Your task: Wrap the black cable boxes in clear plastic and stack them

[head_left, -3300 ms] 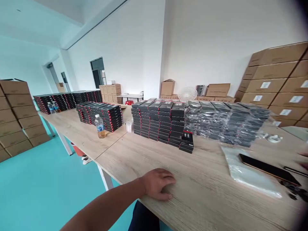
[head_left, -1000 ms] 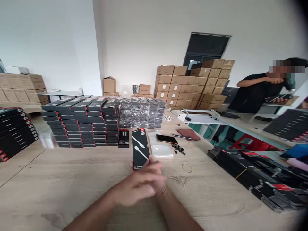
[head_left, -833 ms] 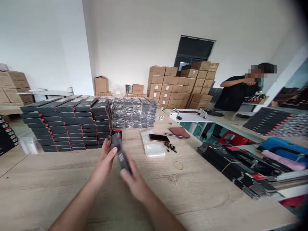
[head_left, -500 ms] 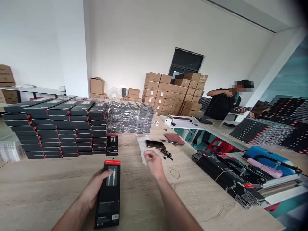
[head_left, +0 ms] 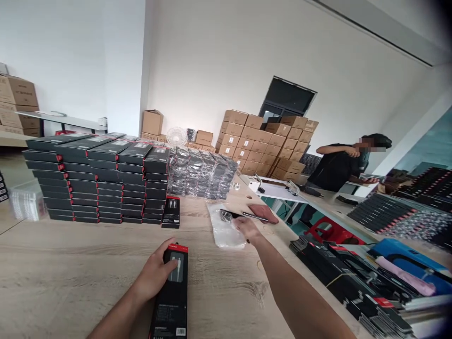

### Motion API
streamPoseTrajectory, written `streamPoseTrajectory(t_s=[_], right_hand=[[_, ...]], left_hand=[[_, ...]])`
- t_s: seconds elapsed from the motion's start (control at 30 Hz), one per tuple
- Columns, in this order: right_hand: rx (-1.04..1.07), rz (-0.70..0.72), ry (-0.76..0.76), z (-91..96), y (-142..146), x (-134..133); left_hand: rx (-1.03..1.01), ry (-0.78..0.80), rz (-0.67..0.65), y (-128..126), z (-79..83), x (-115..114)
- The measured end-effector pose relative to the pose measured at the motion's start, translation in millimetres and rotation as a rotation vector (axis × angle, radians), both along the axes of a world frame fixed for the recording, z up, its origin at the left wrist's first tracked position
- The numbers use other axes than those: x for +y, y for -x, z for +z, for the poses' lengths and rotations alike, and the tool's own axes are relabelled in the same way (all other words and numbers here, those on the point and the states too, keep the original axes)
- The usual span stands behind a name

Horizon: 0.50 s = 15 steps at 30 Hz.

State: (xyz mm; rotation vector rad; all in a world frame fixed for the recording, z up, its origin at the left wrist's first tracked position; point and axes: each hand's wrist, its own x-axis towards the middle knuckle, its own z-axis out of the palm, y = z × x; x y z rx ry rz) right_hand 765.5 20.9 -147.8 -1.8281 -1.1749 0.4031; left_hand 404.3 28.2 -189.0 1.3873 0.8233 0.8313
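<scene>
Head cam: left hand (head_left: pixel 155 270) has a solid grip on a black box (head_left: pixel 171 301) with a red top end, thumb on its little window, down at the near side of the wooden surface (head_left: pixel 99 263). Right hand (head_left: pixel 245 228) is over at the clear plastic bags (head_left: pixel 228 239), fingers curled; can't tell if they're pinching anything. Big stack of black boxes (head_left: pixel 106 179) sits behind, wrapped ones (head_left: pixel 203 174) just beside it.
</scene>
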Motion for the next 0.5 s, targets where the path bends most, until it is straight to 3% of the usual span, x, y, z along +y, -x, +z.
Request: streamPoseTrajectory(t_s=[0.13, 0.23, 0.33, 0.43, 0.5], right_hand=[[0.073, -0.035, -0.277, 37.3, -3, 6], [0.101, -0.021, -0.406, 53.2, 19, 8], [0.066, 0.085, -0.404, 45.7, 69, 0], [-0.203, 0.226, -0.33, 23.8, 134, -13], [-0.385, 0.235, -0.315, 8.4, 170, -22]], left_hand=[[0.144, -0.13, 0.045, -2, 2.4, 5], [0.195, -0.19, 0.033, -5, 6.2, 6], [0.199, -0.163, -0.005, -6, 11.9, 3], [0.164, -0.108, 0.006, -6, 17.5, 1], [0.097, -0.071, 0.034, -5, 19.8, 0]])
